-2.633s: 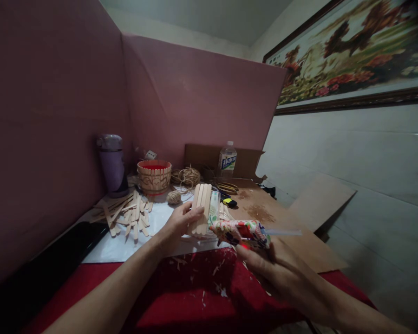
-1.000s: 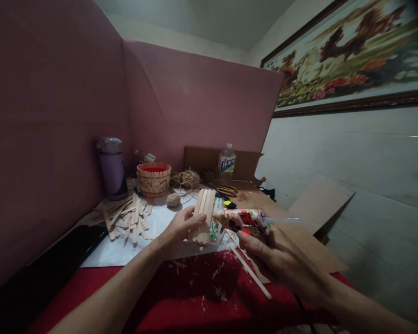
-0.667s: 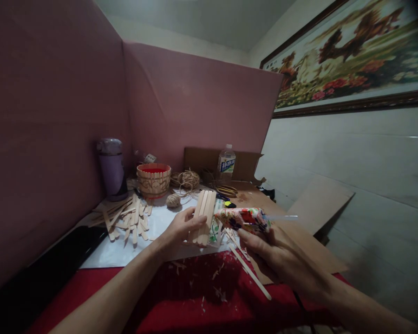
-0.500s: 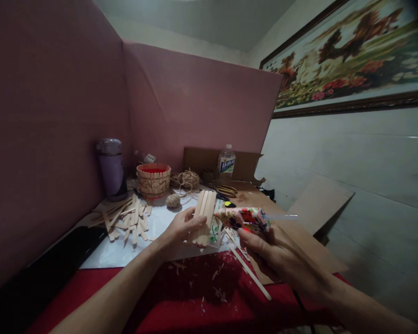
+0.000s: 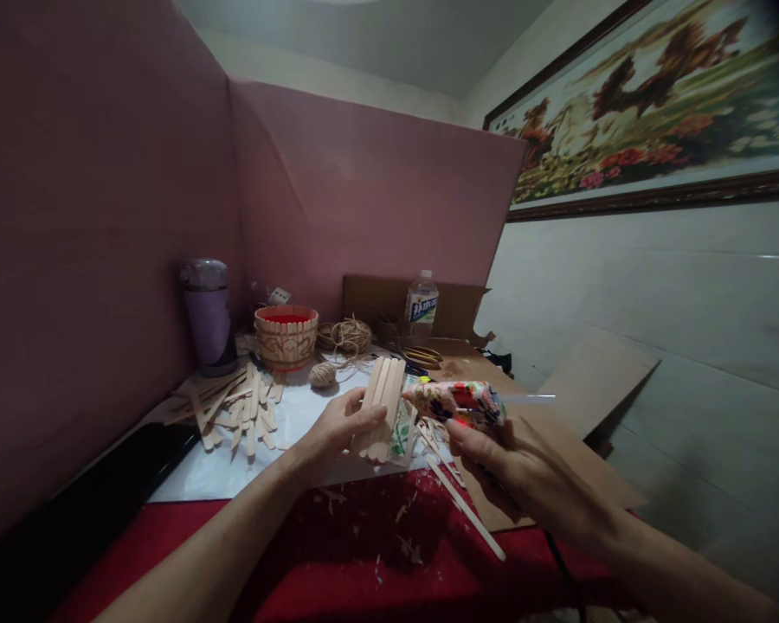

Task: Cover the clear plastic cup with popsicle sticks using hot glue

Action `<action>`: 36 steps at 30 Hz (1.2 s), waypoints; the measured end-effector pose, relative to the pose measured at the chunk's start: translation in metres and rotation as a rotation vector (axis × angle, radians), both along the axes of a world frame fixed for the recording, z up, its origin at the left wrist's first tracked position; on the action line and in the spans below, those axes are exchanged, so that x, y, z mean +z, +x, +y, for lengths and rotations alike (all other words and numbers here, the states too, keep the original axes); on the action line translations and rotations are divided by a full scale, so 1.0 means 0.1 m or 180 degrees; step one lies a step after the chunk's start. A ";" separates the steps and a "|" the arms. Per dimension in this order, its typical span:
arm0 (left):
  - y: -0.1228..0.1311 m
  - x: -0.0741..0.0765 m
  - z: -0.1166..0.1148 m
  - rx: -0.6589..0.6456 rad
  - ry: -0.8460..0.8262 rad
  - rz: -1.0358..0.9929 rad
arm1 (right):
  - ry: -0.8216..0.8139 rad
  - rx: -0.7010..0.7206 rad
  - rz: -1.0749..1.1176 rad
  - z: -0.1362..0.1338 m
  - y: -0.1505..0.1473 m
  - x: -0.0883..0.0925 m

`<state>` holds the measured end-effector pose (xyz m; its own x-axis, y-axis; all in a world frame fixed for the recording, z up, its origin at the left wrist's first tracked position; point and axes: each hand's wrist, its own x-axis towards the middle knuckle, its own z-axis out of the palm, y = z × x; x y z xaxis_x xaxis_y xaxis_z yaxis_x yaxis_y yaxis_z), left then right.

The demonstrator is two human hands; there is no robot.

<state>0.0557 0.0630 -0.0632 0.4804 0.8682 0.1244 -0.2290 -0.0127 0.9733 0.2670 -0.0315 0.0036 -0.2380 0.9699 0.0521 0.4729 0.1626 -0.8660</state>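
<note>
**Hands.** Viewed from my remote station. The left hand (image 5: 337,426) is clenched on the stick panel (image 5: 382,405), a flat slab of about 4 craft sticks set edge to edge. The thumb lies across the near face and the fingers are behind. The right hand (image 5: 525,472) is wrapped round the glue gun (image 5: 458,402), with 1 finger under the floral body. I cannot tell whether that finger is pressing.

**Position.** The panel is held nearly upright over the white sheet (image 5: 279,433), between the 2 hands. Its long axis rises from lower left to upper right.

**Governing relation.** The gun lies close to level, crossing the panel's axis. Its nozzle points left and the clear glue rod (image 5: 525,398) projects from the rear to the right. The nozzle tip sits just beside the panel's right edge, around mid-height — contact cannot be confirmed. The panel therefore lies directly left of the right hand's fingers, in line with the nozzle.

**Surroundings.** 1 long loose stick (image 5: 464,510) lies on the red cloth (image 5: 363,545) below the right hand. The stick pile (image 5: 234,407) is well apart to the left — the stick basket (image 5: 286,336) and twine ball (image 5: 323,374) are behind it.
</note>
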 end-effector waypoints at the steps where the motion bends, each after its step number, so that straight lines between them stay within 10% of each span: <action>1: 0.00 0.00 0.00 0.0013 -0.0016 0.0008 | 0.0005 -0.0032 -0.0007 0.00 0.00 -0.01; 36: -0.01 0.00 -0.01 -0.0138 0.0036 -0.0027 | 0.0009 -0.0251 0.0066 0.08 0.06 -0.04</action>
<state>0.0550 0.0619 -0.0630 0.5165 0.8451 0.1383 -0.2378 -0.0136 0.9712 0.2735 -0.0237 -0.0002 -0.1598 0.9854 0.0589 0.4661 0.1279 -0.8754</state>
